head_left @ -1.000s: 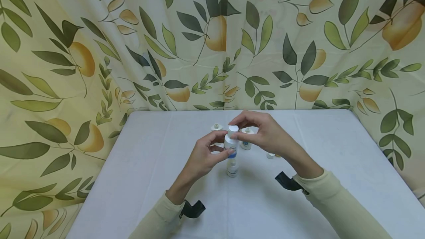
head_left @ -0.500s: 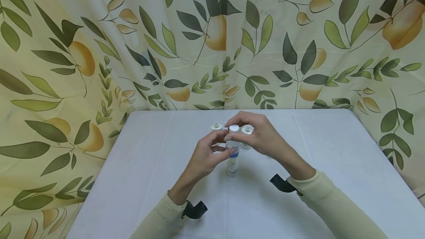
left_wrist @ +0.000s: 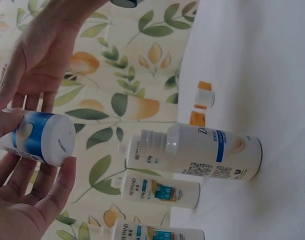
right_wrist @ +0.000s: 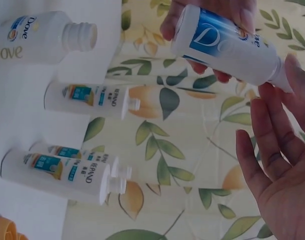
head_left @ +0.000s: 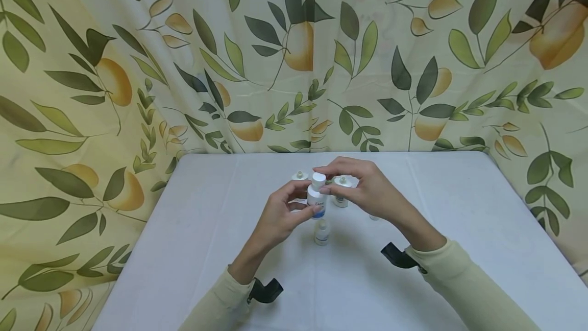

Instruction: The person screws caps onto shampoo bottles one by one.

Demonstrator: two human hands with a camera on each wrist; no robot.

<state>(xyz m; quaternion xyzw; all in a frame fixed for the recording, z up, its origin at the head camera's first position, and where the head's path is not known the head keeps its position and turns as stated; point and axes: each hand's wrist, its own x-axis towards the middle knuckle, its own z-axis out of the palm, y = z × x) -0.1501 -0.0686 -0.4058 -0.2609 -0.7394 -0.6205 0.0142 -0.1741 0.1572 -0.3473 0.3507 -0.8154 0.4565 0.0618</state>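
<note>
My left hand [head_left: 286,213] grips a small white and blue Dove bottle [head_left: 316,201] round its body, raised above the table and slightly tilted. With thumb and fingertips my right hand [head_left: 369,188] pinches the bottle's white cap [head_left: 319,180] at the top. The right wrist view shows the cap [right_wrist: 280,79] between thumb and index finger, the other fingers spread. Below the hands, an uncapped white Dove bottle [left_wrist: 212,152] stands on the table, its threaded neck bare.
White Repano bottles [right_wrist: 87,102] with narrow nozzles, several in all, stand uncapped behind the hands. A small white cap [left_wrist: 205,98] and an orange piece [left_wrist: 197,118] lie on the white tabletop [head_left: 220,203] to the right. A leaf-patterned curtain [head_left: 275,106] hangs behind.
My right hand shifted left round the cap, then back right. The held bottle moved slightly right, then left, and leans a little now. The left hand's grip stayed the same.
</note>
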